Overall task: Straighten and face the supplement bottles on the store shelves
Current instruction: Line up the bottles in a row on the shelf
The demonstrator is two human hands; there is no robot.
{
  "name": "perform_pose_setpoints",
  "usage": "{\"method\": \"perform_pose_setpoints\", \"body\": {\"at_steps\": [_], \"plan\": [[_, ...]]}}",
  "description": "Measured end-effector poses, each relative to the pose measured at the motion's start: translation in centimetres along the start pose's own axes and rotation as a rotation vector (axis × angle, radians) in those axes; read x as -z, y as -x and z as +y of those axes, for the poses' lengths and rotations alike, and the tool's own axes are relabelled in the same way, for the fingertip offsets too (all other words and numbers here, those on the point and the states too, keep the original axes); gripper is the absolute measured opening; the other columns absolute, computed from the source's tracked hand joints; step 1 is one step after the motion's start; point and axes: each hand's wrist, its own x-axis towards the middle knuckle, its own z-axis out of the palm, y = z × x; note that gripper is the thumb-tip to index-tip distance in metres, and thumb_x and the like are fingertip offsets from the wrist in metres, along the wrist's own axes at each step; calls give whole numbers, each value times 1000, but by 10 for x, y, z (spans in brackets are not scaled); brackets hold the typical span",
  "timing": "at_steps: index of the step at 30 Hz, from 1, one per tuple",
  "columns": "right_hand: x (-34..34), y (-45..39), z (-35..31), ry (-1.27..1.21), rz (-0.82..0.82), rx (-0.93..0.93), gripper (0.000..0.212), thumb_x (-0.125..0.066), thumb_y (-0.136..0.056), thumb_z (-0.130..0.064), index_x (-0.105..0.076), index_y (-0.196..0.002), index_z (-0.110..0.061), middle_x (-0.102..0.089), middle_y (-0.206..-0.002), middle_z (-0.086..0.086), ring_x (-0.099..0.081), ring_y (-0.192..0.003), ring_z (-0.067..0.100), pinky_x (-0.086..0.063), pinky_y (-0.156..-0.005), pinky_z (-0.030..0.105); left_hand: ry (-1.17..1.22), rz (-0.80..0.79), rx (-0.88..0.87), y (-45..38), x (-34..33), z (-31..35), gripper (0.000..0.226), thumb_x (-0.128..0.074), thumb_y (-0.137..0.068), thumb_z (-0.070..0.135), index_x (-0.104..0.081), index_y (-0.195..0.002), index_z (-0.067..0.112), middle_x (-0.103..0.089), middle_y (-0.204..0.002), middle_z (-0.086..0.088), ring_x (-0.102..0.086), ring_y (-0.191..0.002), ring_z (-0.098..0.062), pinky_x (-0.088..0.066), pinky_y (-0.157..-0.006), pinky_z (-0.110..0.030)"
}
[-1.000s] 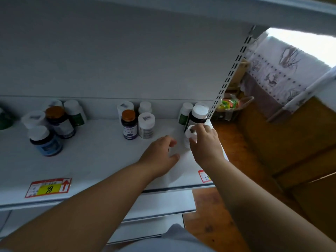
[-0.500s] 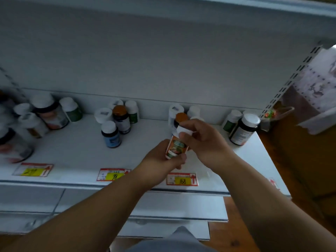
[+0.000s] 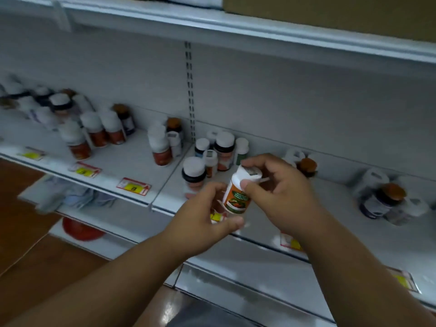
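Observation:
A white-capped bottle with an orange and green label (image 3: 236, 197) is held tilted in front of the white shelf (image 3: 132, 161). My right hand (image 3: 280, 192) grips it at the cap and upper side. My left hand (image 3: 203, 223) cups it from below and behind. On the shelf just behind stands a cluster of bottles (image 3: 212, 154) with white caps. More orange-labelled bottles (image 3: 94, 135) stand to the left, blurred. A dark bottle with a brown cap (image 3: 382, 199) and a small brown-capped bottle (image 3: 306, 166) stand to the right.
An upper shelf (image 3: 236, 27) overhangs, with a cardboard box (image 3: 330, 13) on it. Yellow and red price tags (image 3: 133, 186) line the shelf edge. A lower shelf (image 3: 247, 279) juts out below. A red object (image 3: 80, 230) and wooden floor (image 3: 23, 232) lie at the lower left.
The view has swung left along the shelf, showing more bottles. Both hands took the orange-labelled bottle off the shelf's right end and still hold it, now tilted.

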Motion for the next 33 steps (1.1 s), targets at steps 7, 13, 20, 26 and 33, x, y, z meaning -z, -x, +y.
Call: {"method": "perform_pose_setpoints", "body": {"at_steps": [7,13,20,26,33], "plan": [[-118,-25,-31,162,-208,223,26,-71,-82,-26,-62,-105,-34,-60,-103,-17,-58,-96,1,-51,-81,25,-77,171,49,47,78,-65,61,-76,-75,49,-48,-127,31,-59,-111,16,-57,-101,-1,-44,-84,-21],[-212,-70,-37,288,-244,224,25,-66,-85,-29,-60,-109,-31,-55,-109,-16,-55,-95,2,-50,-84,28,-108,158,-56,23,158,-125,49,-80,-74,41,-57,-116,28,-64,-105,12,-62,-95,-2,-52,-77,-28],[-305,-151,-29,418,-96,48,30,-66,-86,-20,-59,-116,-20,-52,-112,-4,-49,-102,10,-36,-80,19,-561,-48,-117,-46,242,-230,65,-64,-71,61,-58,-118,17,-63,-105,-5,-57,-93,-24,-46,-78,-36],[-333,-174,-13,449,-128,-85,25,-63,-89,-18,-56,-113,-20,-50,-110,-6,-40,-97,0,-32,-82,15,-658,-36,-185,-81,238,-280,43,-58,-77,47,-64,-93,8,-61,-83,-10,-56,-76,-36,-43,-65,-40],[-340,-172,-11,479,-85,-86,26,-66,-87,-15,-57,-111,-15,-44,-104,-7,-37,-93,0,-33,-79,17,-608,-49,-278,-79,245,-282,38,-54,-77,40,-65,-90,6,-62,-83,-10,-55,-75,-35,-45,-63,-40]]}}
